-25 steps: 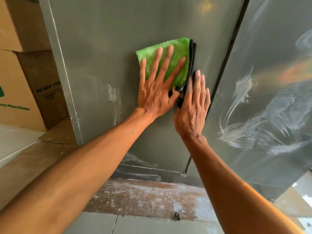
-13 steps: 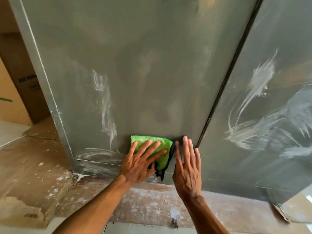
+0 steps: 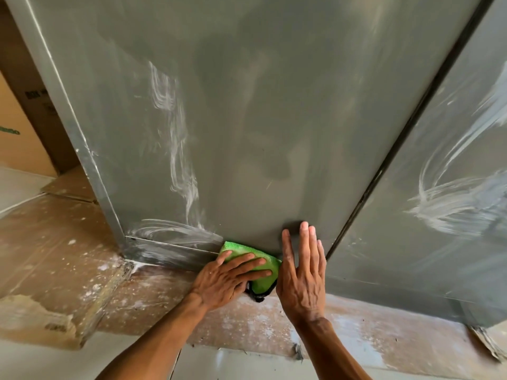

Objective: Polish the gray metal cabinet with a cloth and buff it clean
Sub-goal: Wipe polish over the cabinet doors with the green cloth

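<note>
**Down at the bottom edge**

The gray metal cabinet (image 3: 247, 105) looked rigid, slick and streaked white. The green cloth (image 3: 241, 247), soft and light and best pressed flat, sat at its bottom edge under the left hand (image 3: 225, 281), fingers spread. The right hand (image 3: 301, 278) lay flat on the metal just beside it.

— What is sitting at the far left?
— A tan cardboard box (image 3: 16, 149) with green print is standing there, and a darker box (image 3: 46, 119) is standing just right of it.
— And nearer?
— A brown cardboard sheet (image 3: 55, 256), speckled white, is lying on the pale floor (image 3: 233, 366), its near left edge showing ragged.
</note>
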Motion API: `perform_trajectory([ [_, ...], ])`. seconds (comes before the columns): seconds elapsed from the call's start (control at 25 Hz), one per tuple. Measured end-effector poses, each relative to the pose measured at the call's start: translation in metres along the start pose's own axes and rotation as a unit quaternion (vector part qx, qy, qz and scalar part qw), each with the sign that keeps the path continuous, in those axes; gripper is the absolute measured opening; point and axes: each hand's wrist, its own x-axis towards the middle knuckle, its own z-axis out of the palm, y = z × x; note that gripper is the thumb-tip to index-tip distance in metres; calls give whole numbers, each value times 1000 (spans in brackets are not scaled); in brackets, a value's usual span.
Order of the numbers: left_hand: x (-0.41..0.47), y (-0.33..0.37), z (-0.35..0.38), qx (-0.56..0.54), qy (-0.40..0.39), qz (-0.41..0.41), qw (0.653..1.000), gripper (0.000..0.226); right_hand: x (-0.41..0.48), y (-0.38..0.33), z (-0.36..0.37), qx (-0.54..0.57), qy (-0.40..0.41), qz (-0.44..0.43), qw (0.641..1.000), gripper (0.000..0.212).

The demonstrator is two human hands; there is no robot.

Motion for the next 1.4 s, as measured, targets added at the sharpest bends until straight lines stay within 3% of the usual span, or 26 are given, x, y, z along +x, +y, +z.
perform_trajectory([
  [0.16,-6,-5,-3,11,-34,5,999,72,1,-11,1,1,-10,12,1000,55],
  [0.32,-1,-40,-26,0,-1,-96,995,62,7,-21,-5,14,-6,24,1000,65],
  [0.56,37,-128,-101,15,69,-206,976,76,66,-57,-27,28,30,-5,999,66],
  [0.76,52,-128,-113,2,84,-292,953,69,118,-104,-33,27,86,48,995,66],
  [1.08,-18,-99,-58,25,18,-183,983,55,61,-75,1,-67,6,-49,997,84],
  [1.24,6,-133,-88,27,37,-181,982,63,78,-95,-8,-38,32,-14,999,62],
  [1.4,73,-191,-158,21,90,-173,981,72,144,-130,-42,-5,104,68,992,68],
])
